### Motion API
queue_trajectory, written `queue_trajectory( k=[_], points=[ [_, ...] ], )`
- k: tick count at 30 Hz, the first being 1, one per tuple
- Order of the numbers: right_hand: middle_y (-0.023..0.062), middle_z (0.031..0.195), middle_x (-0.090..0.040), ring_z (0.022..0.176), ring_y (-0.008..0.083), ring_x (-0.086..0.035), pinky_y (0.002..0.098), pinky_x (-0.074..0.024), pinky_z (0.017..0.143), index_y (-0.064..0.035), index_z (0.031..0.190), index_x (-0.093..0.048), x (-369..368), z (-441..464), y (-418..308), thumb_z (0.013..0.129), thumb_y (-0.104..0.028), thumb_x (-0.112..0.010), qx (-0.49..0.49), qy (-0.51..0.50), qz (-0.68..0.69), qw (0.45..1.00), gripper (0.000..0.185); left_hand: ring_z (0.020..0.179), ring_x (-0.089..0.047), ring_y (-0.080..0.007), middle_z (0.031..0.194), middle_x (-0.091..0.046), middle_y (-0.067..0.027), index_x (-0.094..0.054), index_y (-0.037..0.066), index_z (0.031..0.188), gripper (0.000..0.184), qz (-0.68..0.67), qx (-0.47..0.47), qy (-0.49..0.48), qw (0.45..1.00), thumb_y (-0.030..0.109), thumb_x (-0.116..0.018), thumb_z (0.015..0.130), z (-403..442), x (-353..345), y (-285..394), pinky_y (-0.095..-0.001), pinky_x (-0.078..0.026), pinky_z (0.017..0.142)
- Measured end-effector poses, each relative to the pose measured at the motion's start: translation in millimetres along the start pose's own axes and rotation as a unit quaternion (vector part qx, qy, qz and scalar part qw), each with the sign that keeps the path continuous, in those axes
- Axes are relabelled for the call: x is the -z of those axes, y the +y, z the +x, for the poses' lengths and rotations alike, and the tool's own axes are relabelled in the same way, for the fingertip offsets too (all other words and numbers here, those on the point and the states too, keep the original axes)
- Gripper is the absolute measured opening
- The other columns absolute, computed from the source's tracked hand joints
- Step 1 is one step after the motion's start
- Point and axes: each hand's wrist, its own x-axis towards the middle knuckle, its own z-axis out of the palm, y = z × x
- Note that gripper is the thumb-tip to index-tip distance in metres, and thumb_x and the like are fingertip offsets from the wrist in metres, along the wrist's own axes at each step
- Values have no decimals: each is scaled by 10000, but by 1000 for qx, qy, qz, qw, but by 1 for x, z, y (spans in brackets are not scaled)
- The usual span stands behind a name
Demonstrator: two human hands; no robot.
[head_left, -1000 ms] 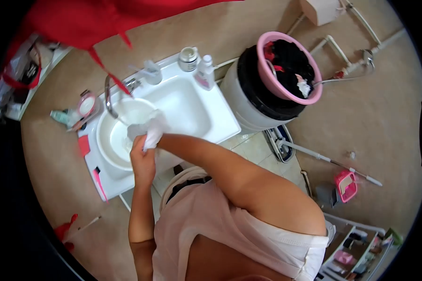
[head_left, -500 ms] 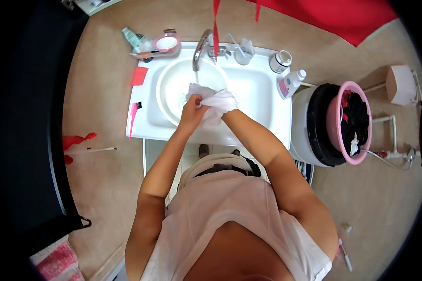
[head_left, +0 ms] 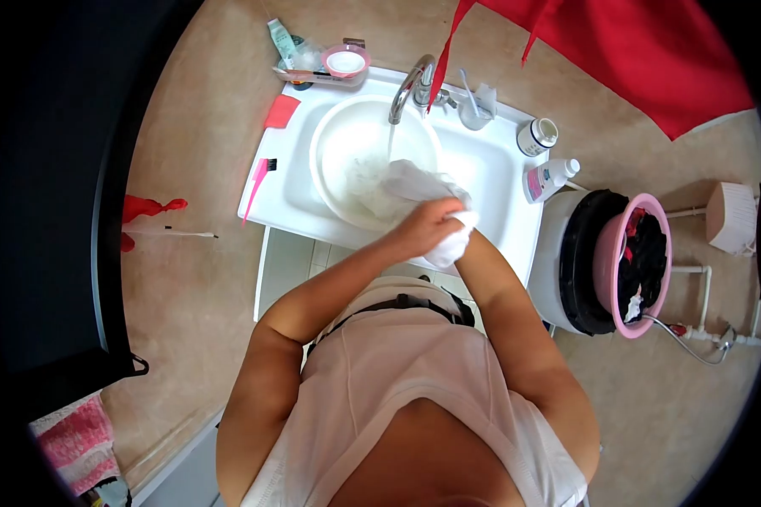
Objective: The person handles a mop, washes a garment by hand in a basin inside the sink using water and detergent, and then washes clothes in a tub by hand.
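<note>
A wet white cloth (head_left: 410, 182) stretches from the round white basin (head_left: 320, 173) to my hands. Water runs from the curved faucet (head_left: 414, 84) into the basin, which stands in the left part of the white sink (head_left: 292, 207). My left hand (head_left: 431, 226) has its fingers closed on the cloth near the sink's front edge. Of my right hand (head_left: 467, 221) little shows, as the cloth covers it and its fingers are hidden.
A white bottle (head_left: 550, 179) and an open jar (head_left: 537, 136) stand at the sink's right end. A pink brush (head_left: 259, 184) lies on the left rim. Right of the sink, a pink tub (head_left: 609, 258) of dark clothes rests on a black-lidded barrel (head_left: 579, 262). Red fabric (head_left: 651, 51) hangs above.
The view has swung round to face the sink. My left hand has moved to the right across the front of the basin, and the cloth is bunched near my right wrist.
</note>
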Motion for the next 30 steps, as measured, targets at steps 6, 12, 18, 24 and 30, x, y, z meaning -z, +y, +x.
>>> queue_trajectory(
  k=[6, 12, 18, 24, 30],
  points=[
    [140, 1101, -589, 1021, 233, -562, 345, -441, 881, -15, 1136, -539, 0, 12, -8, 894, -167, -502, 6, 5, 2, 1000, 289, 700, -508, -113, 744, -556, -51, -586, 5, 908, 144, 54, -11, 31, 998, 114, -618, 820, 1, 8, 12, -270, -430, 642],
    [138, 1128, -581, 1041, 228, -555, 340, -437, 894, -11, 1160, -528, -8, 40, -13, 900, -166, -496, 4, 7, 5, 1000, 305, 716, -604, -202, 740, -613, -113, -583, 4, 863, 298, 296, -35, 371, 879, 260, -702, 770, 12, 54, -45, -305, -478, 686],
    [136, 1155, -574, 1061, 223, -548, 336, -434, 906, -8, 1185, -516, -11, 47, -7, 905, -165, -491, -26, -1, 8, 1000, 322, 709, -561, -116, 743, -589, -30, -602, 12, 845, 187, 67, 141, 147, 977, 198, -601, 825, 15, 79, -62, -278, -451, 661],
    [134, 1182, -566, 1080, 218, -541, 331, -430, 919, -5, 1209, -505, -8, 38, -3, 911, -164, -486, -45, -6, 21, 999, 339, 705, -540, -77, 773, -587, 5, -622, 11, 871, 147, -113, 148, 128, 974, 132, -543, 847, 12, 65, -60, -257, -446, 642],
    [132, 1208, -558, 1100, 213, -534, 326, -426, 932, -1, 1234, -493, 3, 31, 2, 917, -163, -480, -55, -5, 49, 997, 356, 653, -466, -51, 707, -530, 32, -614, -22, 883, 166, 18, 40, -48, 998, 129, -550, 857, 5, 17, -14, -244, -396, 576]
  ],
)
